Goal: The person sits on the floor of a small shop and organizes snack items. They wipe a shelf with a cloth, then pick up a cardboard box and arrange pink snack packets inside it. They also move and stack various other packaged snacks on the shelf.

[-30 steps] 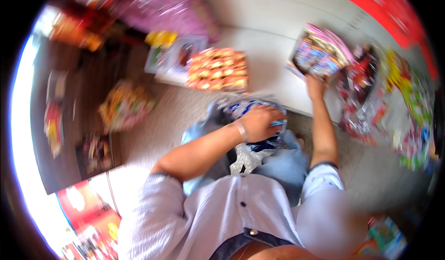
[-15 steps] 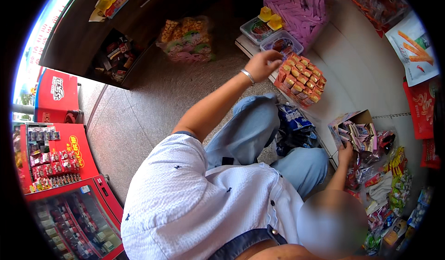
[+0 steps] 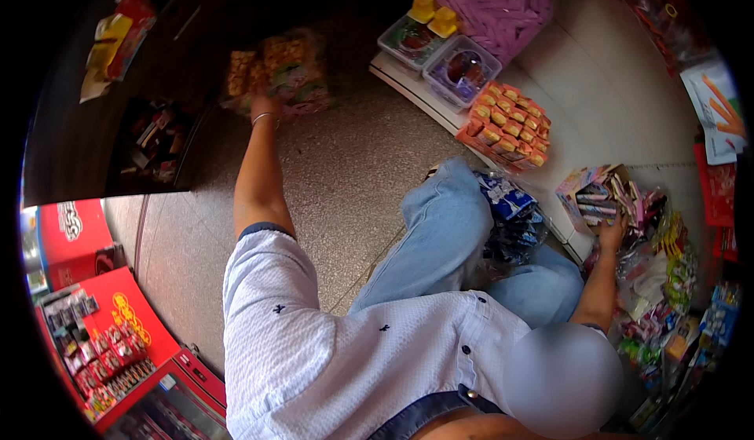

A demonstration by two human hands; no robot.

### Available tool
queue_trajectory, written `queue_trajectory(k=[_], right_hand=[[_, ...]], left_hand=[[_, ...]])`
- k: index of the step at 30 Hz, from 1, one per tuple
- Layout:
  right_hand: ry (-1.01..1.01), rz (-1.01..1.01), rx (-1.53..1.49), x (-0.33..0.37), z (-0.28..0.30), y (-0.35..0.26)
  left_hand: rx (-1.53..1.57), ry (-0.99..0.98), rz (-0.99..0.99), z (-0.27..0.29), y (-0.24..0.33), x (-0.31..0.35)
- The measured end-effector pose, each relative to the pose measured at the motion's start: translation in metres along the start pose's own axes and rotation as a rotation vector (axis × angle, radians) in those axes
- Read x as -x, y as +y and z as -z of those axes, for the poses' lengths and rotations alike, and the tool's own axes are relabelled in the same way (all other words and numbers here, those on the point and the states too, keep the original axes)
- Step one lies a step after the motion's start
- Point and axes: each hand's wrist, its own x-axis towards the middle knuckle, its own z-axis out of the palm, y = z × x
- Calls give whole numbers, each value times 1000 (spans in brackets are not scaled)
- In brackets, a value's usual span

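Observation:
My left hand, with a silver bracelet at the wrist, reaches far out to the left. It is at the near edge of a clear plastic bag of golden puffed snacks and pink-green packets on the floor; its fingers blur into the dark there. At the right, my right hand grips the near side of an open cardboard box of thin, flat packets. The box tilts on the pale ledge, beside a heap of loose packets.
On the ledge lie an orange pack of small snacks, two plastic tubs and a purple bag of sticks. Blue packets lie by my knees. Dark shelving and red display stands bound the left.
My left hand has swung left, from beside the orange pack to the bag of snacks. My right hand stays at the box, now farther along its packets. The view has shifted.

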Motion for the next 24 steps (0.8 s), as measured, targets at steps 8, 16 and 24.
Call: queue_trajectory(k=[8, 16, 24], right_hand=[[-212, -44, 37, -49, 1, -7], [-166, -69, -33, -30, -14, -17], [-248, 65, -152, 0, 0, -30]], left_hand=[[-427, -346, -97, -36, -14, -13], [-229, -11, -476, -17, -24, 19], [275, -143, -675, -67, 123, 229]])
